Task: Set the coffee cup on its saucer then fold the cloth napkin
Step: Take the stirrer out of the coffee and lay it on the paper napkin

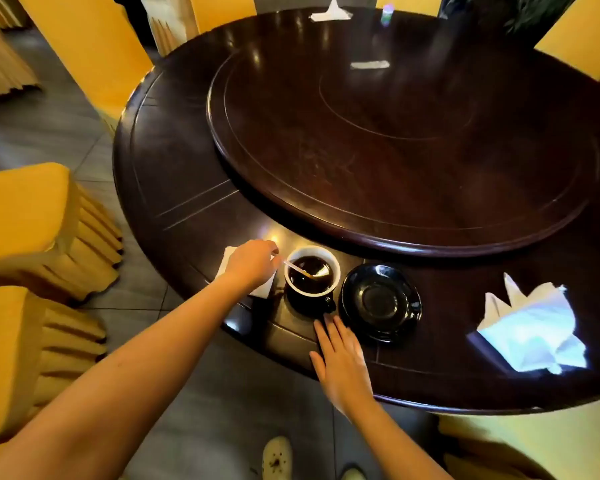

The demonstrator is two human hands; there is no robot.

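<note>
Head view: coffee cup (311, 276), full, w/ stirrer (298, 268) in it, sits on table (174, 188) near edge, just left of empty saucer (381, 302). Left hand (252, 263) fingers curled over flat napkin (264, 288), grip unclear. Right hand (342, 363) flat, fingers spread, holding nothing, fingertips near cup handle. Folded napkin (530, 329) far right.

We see a round dark wooden table (174, 161), polished and glossy; a shiny black glazed saucer (381, 303). Our white cloth napkin (534, 330) looks matt, creased.

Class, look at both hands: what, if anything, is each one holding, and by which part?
Neither hand clearly holds anything. The left hand hovers over the napkin near the cup's stirrer; the right hand lies flat on the table.
</note>
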